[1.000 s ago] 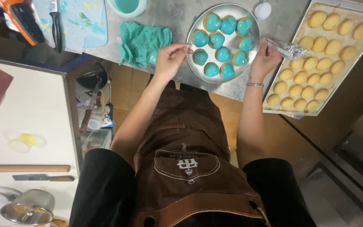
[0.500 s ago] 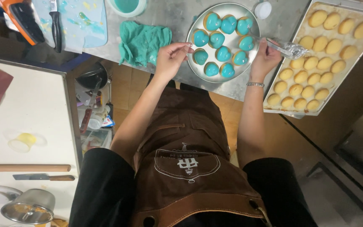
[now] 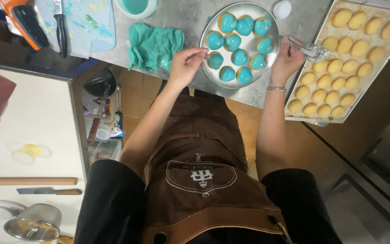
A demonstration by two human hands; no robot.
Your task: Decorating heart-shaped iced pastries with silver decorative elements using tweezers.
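Observation:
A round metal plate (image 3: 208,72) on the steel counter holds several heart-shaped cookies with teal icing (image 3: 232,43). My left hand (image 3: 185,67) is at the plate's left rim, thumb and fingertips pinched on the edge beside one teal cookie (image 3: 216,60). My right hand (image 3: 286,61) is at the plate's right rim and grips a thin silvery tool with crinkled foil at its end (image 3: 314,52). The tool's tip reaches over the cookies on the right side of the plate.
A baking tray (image 3: 323,118) of plain golden cookies lies right of the plate. A teal cloth (image 3: 154,45), a teal bowl (image 3: 136,7), a knife (image 3: 60,27) and a smeared board (image 3: 91,27) lie left. A white table (image 3: 37,117) holds a rolling pin (image 3: 25,181).

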